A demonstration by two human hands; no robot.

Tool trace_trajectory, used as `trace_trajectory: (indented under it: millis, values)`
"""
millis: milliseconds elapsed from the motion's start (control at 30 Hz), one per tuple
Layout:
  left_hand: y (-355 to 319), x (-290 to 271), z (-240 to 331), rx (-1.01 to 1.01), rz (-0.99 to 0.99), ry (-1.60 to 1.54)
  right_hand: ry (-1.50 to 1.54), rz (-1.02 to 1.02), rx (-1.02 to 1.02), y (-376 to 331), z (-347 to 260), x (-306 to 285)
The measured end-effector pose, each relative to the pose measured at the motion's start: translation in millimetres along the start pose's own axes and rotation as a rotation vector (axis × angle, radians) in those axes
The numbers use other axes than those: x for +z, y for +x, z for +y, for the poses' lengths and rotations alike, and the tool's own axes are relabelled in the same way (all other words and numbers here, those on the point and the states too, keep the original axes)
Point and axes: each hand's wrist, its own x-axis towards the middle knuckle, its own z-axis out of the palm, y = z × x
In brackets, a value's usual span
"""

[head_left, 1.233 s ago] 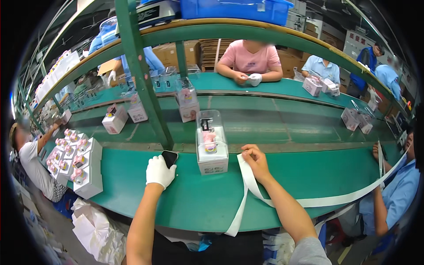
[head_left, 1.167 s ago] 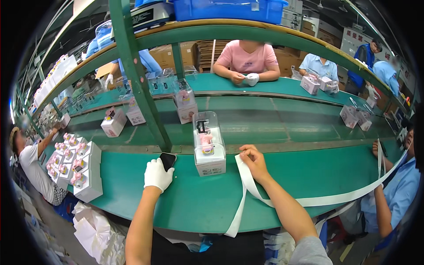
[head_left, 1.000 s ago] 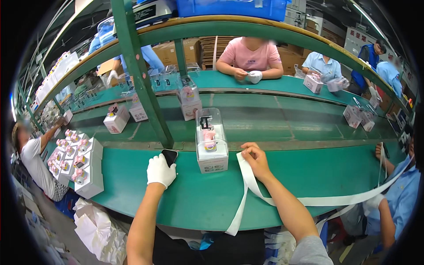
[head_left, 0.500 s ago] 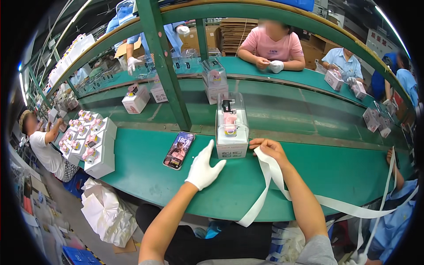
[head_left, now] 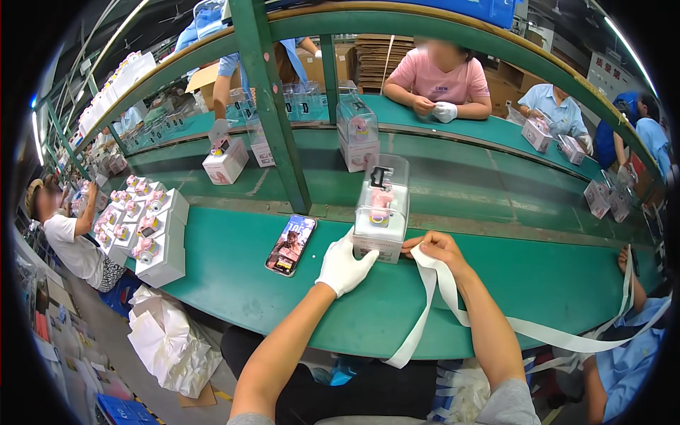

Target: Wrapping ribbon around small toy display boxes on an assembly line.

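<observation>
A clear-topped box (head_left: 381, 210) with a pink item inside and a white base stands on the green table (head_left: 234, 312) in front of me. My left hand (head_left: 345, 263), in a white glove, rests against the box's lower left corner. My right hand (head_left: 438, 248), bare, touches the box's lower right side and pinches a long white strip (head_left: 421, 312) that trails down over the table edge. A phone (head_left: 291, 244) with a lit screen lies flat on the table left of my left hand.
A green post (head_left: 273, 106) rises behind the phone. Several white boxes with pink items (head_left: 145, 230) are stacked at the left. More clear-topped boxes (head_left: 356, 131) sit on the conveyor. Other people work across the belt and at both sides. White bags (head_left: 166, 340) lie below.
My left hand let go of the phone, which now lies on the table, and moved right to the box. The view shifted closer to the box.
</observation>
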Motion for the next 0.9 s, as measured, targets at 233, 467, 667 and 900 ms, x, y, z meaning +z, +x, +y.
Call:
trace_trajectory:
  millis: [233, 467, 667, 900]
  values:
    - [20.7, 20.7, -29.5, -0.047, -0.129, -0.326, -0.167, -0.081, 0.121, -30.5, -13.3, -6.2]
    - [29.5, 43.3, 0.2, 0.036, -0.261, -0.623, -0.261, -0.039, 0.068, -81.9, -21.9, 15.3]
    - [-1.0, 37.3, 37.5, 0.232, -0.007, -0.268, -0.378, -0.091, -0.065, -103.3, -8.0, 7.8]
    - [20.4, 76.7, 57.5, 0.112, 0.087, -0.371, -0.532, -0.032, -0.144, -154.3, -30.4, -8.3]
